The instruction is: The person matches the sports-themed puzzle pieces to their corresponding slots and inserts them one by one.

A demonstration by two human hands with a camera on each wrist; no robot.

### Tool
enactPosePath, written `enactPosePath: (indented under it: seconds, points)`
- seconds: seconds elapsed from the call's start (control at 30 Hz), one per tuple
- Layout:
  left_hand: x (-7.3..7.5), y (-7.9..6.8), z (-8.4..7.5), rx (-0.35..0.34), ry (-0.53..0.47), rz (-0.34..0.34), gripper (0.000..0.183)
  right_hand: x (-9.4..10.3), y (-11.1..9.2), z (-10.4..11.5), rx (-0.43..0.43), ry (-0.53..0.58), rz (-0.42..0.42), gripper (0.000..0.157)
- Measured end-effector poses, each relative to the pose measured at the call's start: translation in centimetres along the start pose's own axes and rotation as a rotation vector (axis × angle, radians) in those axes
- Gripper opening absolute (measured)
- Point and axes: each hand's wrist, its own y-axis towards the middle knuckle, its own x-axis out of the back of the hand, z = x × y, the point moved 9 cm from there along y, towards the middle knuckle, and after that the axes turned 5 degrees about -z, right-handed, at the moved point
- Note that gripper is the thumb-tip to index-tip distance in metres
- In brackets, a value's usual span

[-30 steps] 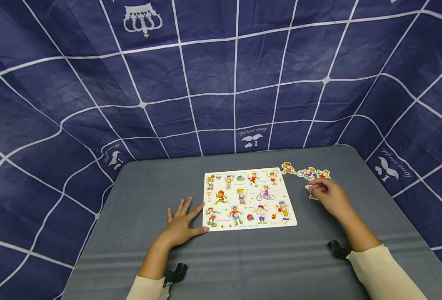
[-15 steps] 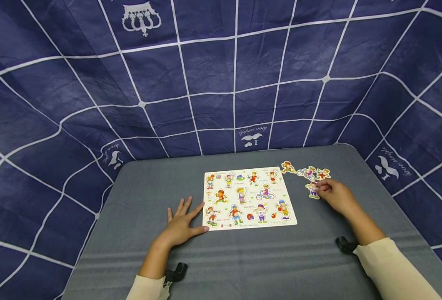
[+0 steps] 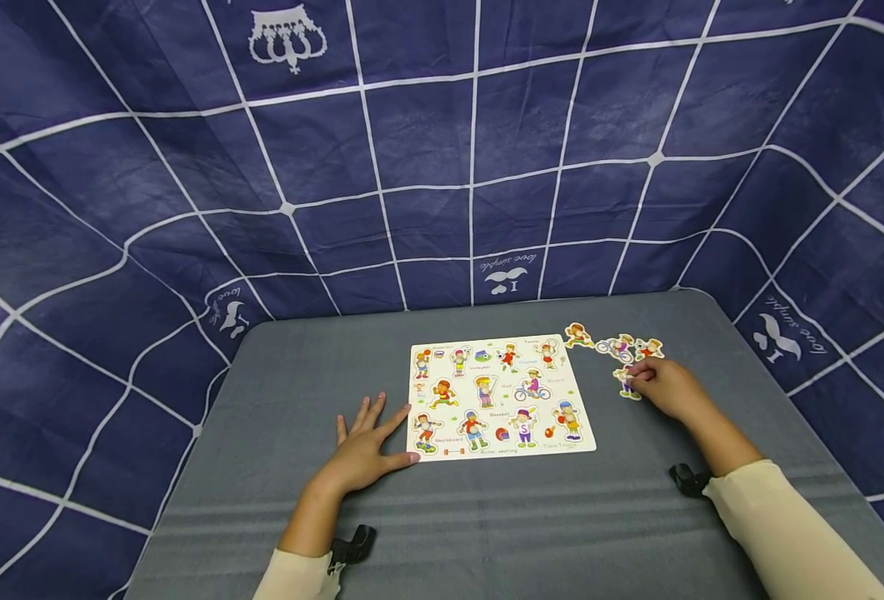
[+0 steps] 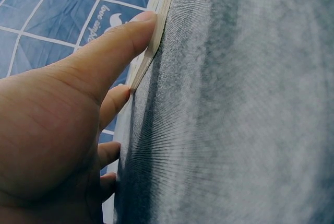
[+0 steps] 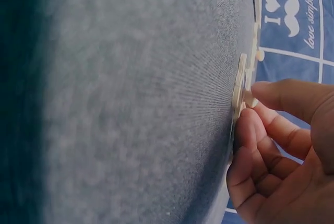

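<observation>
Pinched the small knob [image 5: 250, 99] on a thin puzzle piece [image 3: 629, 392] between thumb and forefinger of the right hand [image 3: 666, 390], presumably as the only easy hold on so flat a shape. Found that piece right at those fingertips, off to the right of the puzzle board [image 3: 445, 425] and apart from it. Couldn't tell whether lifted or resting on the grey table [image 3: 486, 517].

Had the left hand [image 3: 359, 461] spread out, fingers loose, grasping nothing. Put thumb and index tips against the board's near-left corner and left edge, likely to stop any sliding.

Spotted more pieces past the right hand, probably parked there for short reach: red-shirted piece [image 3: 649, 349] just beyond the knuckles, cyclist piece [image 3: 618, 347] just beyond the fingertips, runner piece [image 3: 578, 336] farther left, beside the board. Noted knobs up on those too, likely for pinching the same way.
</observation>
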Motion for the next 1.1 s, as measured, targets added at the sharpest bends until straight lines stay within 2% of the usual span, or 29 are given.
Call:
enactPosePath:
  seconds: [0.53, 1.1]
  points:
    - [-0.2, 0.1, 0.1, 0.0, 0.001, -0.001, 0.085, 0.0, 0.1, 0.1, -0.002, -0.007, -0.002, 0.015]
    - [0.0, 0.0, 0.0, 0.004, -0.003, -0.001, 0.085, 1.3, -1.1, 1.1, 0.001, 0.027, -0.082, 0.015]
